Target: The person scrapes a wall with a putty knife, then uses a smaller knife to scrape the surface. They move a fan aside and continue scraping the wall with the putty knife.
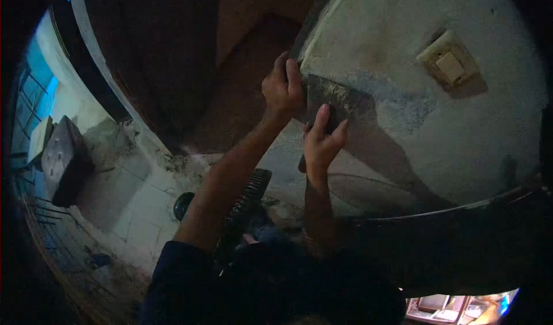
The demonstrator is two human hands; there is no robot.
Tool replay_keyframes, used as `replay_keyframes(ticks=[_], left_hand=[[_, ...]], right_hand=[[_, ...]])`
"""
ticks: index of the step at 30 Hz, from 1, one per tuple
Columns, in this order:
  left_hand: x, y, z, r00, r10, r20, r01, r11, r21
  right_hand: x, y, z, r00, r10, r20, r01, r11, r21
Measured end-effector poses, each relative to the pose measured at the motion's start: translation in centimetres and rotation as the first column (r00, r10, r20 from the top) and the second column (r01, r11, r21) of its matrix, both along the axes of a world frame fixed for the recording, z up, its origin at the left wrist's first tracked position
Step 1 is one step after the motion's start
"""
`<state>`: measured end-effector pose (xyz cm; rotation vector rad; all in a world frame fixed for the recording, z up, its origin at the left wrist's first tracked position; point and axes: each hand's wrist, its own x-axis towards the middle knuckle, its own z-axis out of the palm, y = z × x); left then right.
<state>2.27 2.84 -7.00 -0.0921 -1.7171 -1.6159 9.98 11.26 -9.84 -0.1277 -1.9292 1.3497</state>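
Note:
My right hand (324,146) grips a wide putty knife (340,97), with the thumb laid along its dark, flat blade. Crusty pale residue marks the blade, which lies against the wall (380,42) near its corner; the end of a dark handle pokes out below the fist. Higher and to the left, my left hand (282,89) is closed with curled fingers at the door frame (296,47), where the wall ends. Whatever sits under those fingers is hidden. A rough, greyish patch (406,106) shows on the wall just right of the blade.
A light switch (450,65) juts from the wall at right. The dark brown door (167,54) fills the upper middle. Debris lies along the tiled floor (135,192); a tufted grey cushion (60,158) stands at far left. Below the wall runs a dark ledge (438,233).

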Motion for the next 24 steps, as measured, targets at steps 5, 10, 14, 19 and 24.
replay_keyframes(ticks=[5,10,14,19,24], left_hand=[[0.1,-0.2,0.3,0.998,0.047,0.031,-0.047,0.999,-0.003],[0.7,-0.5,0.6,0.997,-0.023,0.069,0.024,1.0,-0.005],[0.0,-0.5,0.0,0.998,-0.046,0.037,0.045,0.999,0.021],[0.2,-0.1,-0.3,1.0,-0.003,0.01,0.003,1.0,0.012],[0.0,-0.2,0.4,0.997,0.002,0.078,-0.001,1.0,-0.016]], right_hand=[[0.7,0.5,-0.4,0.999,0.042,-0.012,-0.043,0.986,-0.162],[1.9,-1.1,1.8,0.992,0.093,-0.085,-0.111,0.966,-0.234],[-0.9,0.8,-2.5,0.998,-0.065,-0.017,0.061,0.983,-0.172],[2.5,-1.9,2.9,0.993,0.062,0.098,-0.007,0.874,-0.485],[1.6,-2.7,6.3,0.99,0.141,-0.023,-0.13,0.826,-0.549]])
